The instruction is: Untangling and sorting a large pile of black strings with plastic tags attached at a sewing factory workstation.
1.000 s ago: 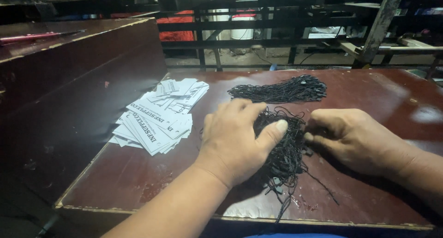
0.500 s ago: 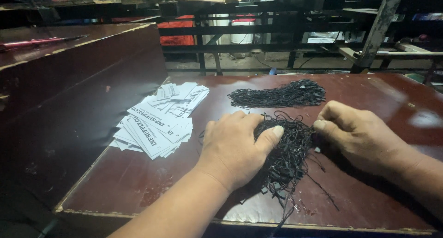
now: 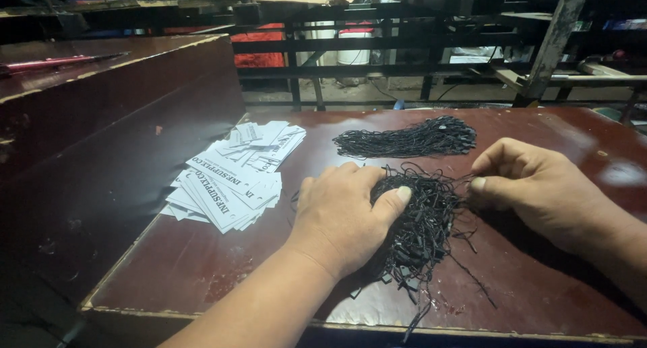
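Dim workshop, one soft light from above and ahead

The glossy bench catches pale glare at its near edge and far right corner, while the left side and the background racks sink into shadow. The right hand throws a dark shadow beneath it. The middle is sharp; the white paper tags look slightly washed out. Straight lines bow outward at the edges.

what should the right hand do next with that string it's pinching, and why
Probably draw the pinched string away to the right. The left hand lies on the tangled black strings, pinning them to the table, while the right hand pinches a strand at the pile's right edge. A neater bundle lies behind.
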